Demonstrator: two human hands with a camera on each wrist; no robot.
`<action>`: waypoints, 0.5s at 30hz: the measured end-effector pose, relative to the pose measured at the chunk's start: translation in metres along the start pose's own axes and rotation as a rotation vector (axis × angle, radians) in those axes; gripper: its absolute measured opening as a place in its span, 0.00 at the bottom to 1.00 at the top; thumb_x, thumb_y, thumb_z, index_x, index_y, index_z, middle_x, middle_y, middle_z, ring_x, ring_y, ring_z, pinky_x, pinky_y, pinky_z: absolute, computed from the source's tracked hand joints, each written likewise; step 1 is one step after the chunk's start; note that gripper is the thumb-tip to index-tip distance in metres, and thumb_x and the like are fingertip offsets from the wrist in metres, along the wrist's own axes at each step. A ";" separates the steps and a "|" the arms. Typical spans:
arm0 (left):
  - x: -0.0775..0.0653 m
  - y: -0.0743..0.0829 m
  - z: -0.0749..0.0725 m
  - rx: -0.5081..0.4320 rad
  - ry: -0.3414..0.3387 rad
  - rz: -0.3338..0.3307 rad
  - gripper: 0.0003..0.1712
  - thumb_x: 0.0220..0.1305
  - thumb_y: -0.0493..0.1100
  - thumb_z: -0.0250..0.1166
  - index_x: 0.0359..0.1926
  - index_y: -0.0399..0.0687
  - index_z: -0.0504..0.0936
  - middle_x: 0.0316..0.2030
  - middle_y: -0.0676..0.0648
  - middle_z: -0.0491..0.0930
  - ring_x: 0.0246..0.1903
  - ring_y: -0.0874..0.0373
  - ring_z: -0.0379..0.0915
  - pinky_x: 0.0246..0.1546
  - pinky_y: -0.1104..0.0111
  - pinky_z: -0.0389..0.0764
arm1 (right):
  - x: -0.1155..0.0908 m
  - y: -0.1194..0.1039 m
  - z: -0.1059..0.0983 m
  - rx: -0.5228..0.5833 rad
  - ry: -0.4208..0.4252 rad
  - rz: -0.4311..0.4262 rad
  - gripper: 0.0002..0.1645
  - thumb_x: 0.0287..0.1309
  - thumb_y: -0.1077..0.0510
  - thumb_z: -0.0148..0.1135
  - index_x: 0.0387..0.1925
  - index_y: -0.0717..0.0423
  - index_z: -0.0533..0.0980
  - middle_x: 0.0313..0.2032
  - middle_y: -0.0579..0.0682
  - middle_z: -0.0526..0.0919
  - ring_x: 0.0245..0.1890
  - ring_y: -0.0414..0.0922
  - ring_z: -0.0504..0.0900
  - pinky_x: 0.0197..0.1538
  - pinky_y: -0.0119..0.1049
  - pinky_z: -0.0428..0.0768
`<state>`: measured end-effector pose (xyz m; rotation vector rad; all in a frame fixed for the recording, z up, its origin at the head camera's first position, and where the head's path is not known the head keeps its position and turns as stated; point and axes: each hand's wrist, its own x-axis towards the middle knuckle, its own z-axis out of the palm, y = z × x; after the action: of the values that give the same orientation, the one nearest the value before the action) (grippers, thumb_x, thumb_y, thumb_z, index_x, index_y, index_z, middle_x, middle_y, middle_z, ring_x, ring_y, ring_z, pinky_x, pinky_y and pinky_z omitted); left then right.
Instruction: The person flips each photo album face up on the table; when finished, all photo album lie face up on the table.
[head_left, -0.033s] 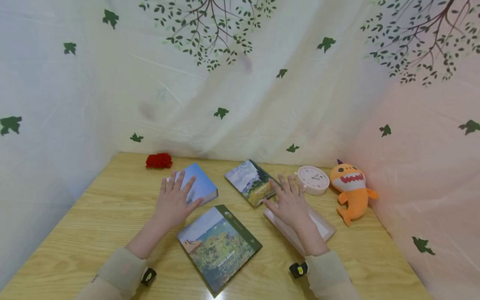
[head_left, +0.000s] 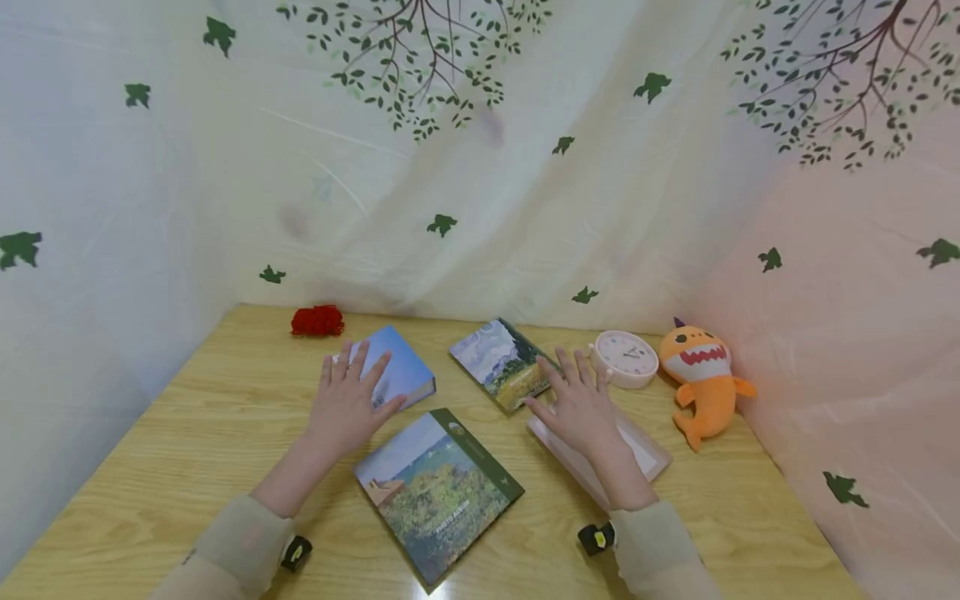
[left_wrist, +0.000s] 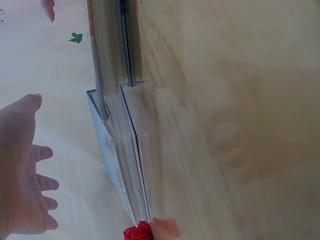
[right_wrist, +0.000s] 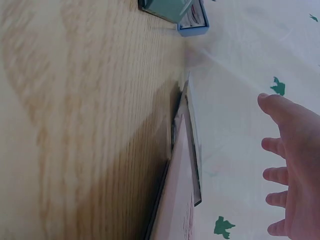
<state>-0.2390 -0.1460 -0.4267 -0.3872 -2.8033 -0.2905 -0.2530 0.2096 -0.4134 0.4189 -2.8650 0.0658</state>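
My left hand (head_left: 348, 404) hovers with spread fingers over the near left part of a blue book (head_left: 401, 358). A gap shows between that hand (left_wrist: 20, 170) and the books in the left wrist view. My right hand (head_left: 581, 412), fingers also spread, is held above a pale pink book (head_left: 648, 457) and hides part of it. Its fingertips overlap the corner of a landscape-covered book (head_left: 487, 358) in the head view. The right wrist view shows this hand (right_wrist: 305, 165) apart from the books. Between my forearms lies a photo album (head_left: 442, 508) with a garden picture.
A red yarn bundle (head_left: 318, 321) lies at the back left of the wooden table (head_left: 202, 442). Toward the back right are a round pink clock (head_left: 626, 358) and an orange shark plush (head_left: 712, 400). A printed cloth (head_left: 480, 267) hangs behind and along both sides.
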 end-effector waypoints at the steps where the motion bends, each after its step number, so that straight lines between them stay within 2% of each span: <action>1: 0.000 0.000 0.000 0.002 0.000 0.001 0.43 0.63 0.68 0.51 0.72 0.52 0.57 0.72 0.36 0.46 0.72 0.38 0.31 0.67 0.40 0.38 | 0.000 0.000 0.000 0.000 0.001 0.000 0.44 0.60 0.27 0.45 0.72 0.40 0.54 0.74 0.53 0.47 0.73 0.57 0.39 0.68 0.65 0.40; 10: 0.000 0.001 -0.003 -0.006 0.016 0.012 0.43 0.63 0.68 0.52 0.71 0.51 0.58 0.72 0.35 0.48 0.71 0.37 0.33 0.67 0.40 0.40 | 0.001 0.000 0.001 0.029 0.013 -0.002 0.43 0.59 0.30 0.50 0.72 0.40 0.55 0.73 0.53 0.48 0.73 0.57 0.40 0.68 0.65 0.39; 15: 0.005 0.000 -0.006 0.018 0.029 0.017 0.43 0.62 0.68 0.53 0.71 0.51 0.59 0.71 0.35 0.50 0.71 0.36 0.35 0.67 0.40 0.42 | 0.002 -0.001 -0.004 0.045 0.012 -0.006 0.43 0.60 0.28 0.47 0.72 0.39 0.55 0.74 0.52 0.47 0.73 0.57 0.40 0.69 0.64 0.38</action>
<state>-0.2418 -0.1461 -0.4199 -0.3987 -2.7710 -0.2648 -0.2539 0.2080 -0.4085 0.4349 -2.8551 0.1309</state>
